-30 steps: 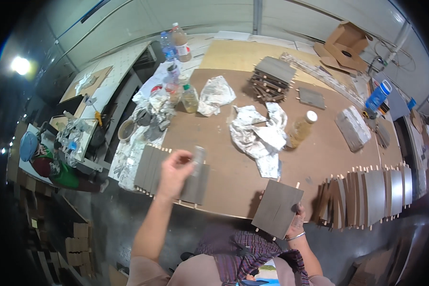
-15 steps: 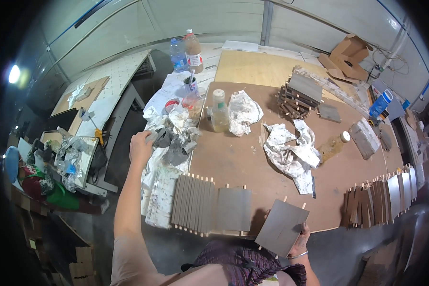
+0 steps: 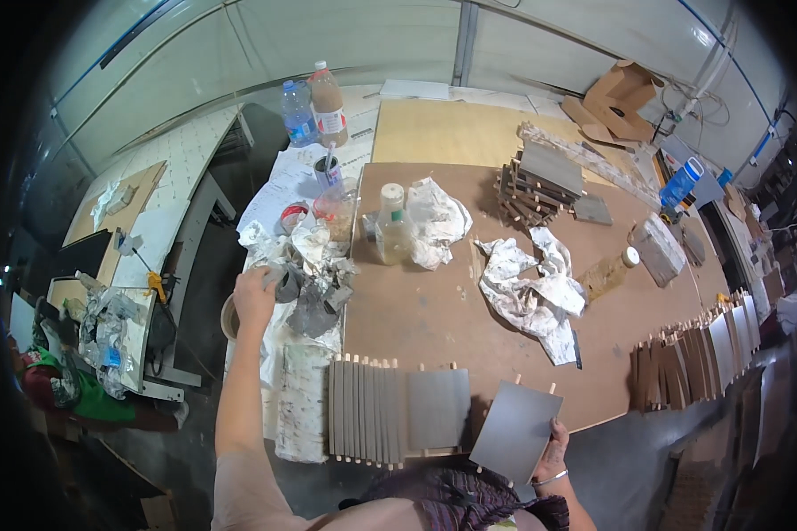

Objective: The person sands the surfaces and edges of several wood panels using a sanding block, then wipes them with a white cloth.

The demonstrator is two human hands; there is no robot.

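My left hand [image 3: 255, 296] reaches out to the left of the brown table [image 3: 452, 310] and closes on a grey crumpled rag [image 3: 303, 292] lying in a heap of stained cloths. My right hand [image 3: 553, 447] holds a flat grey panel [image 3: 515, 430] with small wooden dowels by its lower right corner, tilted at the table's near edge. Just left of it, a row of several grey panels with dowels [image 3: 398, 411] lies side by side on the table.
A clear bottle [image 3: 391, 234] and crumpled white papers [image 3: 533, 288] lie mid-table. Stacked dark pieces [image 3: 540, 181] sit at the back. More panels [image 3: 695, 358] stand in a row at the right edge. Bottles [image 3: 328, 104] and a tin [image 3: 328, 170] stand back left.
My left hand has left the row of panels and moved out left to the rag heap. The view has swung leftward. My right hand keeps holding the grey panel.
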